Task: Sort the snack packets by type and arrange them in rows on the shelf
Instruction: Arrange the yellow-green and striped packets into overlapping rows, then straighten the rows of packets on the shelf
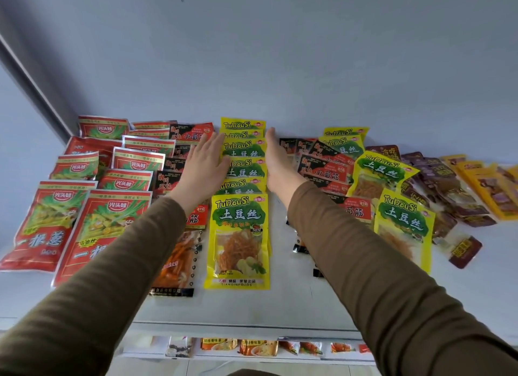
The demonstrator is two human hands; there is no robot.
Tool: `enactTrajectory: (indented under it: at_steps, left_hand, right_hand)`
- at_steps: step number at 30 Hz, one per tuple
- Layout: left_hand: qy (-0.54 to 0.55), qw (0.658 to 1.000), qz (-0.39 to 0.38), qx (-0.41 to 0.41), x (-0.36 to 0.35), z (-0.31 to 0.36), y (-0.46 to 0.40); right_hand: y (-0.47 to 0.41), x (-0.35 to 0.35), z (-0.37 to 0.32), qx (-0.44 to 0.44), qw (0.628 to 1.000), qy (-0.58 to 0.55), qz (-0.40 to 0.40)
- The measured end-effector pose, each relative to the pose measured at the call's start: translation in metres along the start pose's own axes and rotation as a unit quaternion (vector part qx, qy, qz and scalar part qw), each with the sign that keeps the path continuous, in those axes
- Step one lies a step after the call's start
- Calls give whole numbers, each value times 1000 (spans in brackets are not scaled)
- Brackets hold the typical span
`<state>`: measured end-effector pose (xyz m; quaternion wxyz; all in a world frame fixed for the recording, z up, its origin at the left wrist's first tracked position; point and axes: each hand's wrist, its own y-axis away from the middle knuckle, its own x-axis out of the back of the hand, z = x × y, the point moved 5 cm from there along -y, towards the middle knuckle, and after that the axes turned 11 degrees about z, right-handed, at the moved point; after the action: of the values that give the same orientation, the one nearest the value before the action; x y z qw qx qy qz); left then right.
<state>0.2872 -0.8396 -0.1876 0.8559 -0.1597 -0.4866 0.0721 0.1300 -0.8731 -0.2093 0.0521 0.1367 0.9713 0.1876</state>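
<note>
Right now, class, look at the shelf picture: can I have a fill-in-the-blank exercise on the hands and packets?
1. Both hands, the left hand and the right hand, flank the row of ____ TuDouSi packets.
2. The red packets lie at the ____ end of the shelf.
3. Both sleeves are ____.

Missing words: yellow; left; brown

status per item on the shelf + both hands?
left hand: open, fingers straight against the left edge of the middle yellow row
right hand: open, flat against that row's right edge
middle yellow row: overlapped, straight file
red packets: two overlapped rows, far left
yellow packets on the right: loose, not lined up
brown packets: jumbled heap
</note>
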Motion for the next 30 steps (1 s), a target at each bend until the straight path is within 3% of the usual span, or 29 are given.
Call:
enactTrajectory:
  at_steps: [4,8,11,16,21,26,30]
  left_hand:
    - [-76,993,-37,-79,-9,35,50]
    - [-167,967,-128,-143,-38,53,101]
    - [-197,962,-117,-148,-39,47,104]
    - [-186,962,-110,-164,-27,53,98]
    - [-130,968,-103,-188,-21,92,94]
    - [-110,963,-109,-222,-43,144,115]
    - [-98,972,-84,-197,-75,186,119]
  right_hand:
    - [0,2,-1,25,1000,9,-1]
    - [2,9,4,31,999,30,-2]
    - [16,8,8,35,997,51,-40]
    - [50,28,-4,68,996,-11,-57]
    - [77,103,-28,127,992,-12,3]
    - [83,190,-49,139,989,-8,44]
    - [70,206,-47,132,991,-14,32]
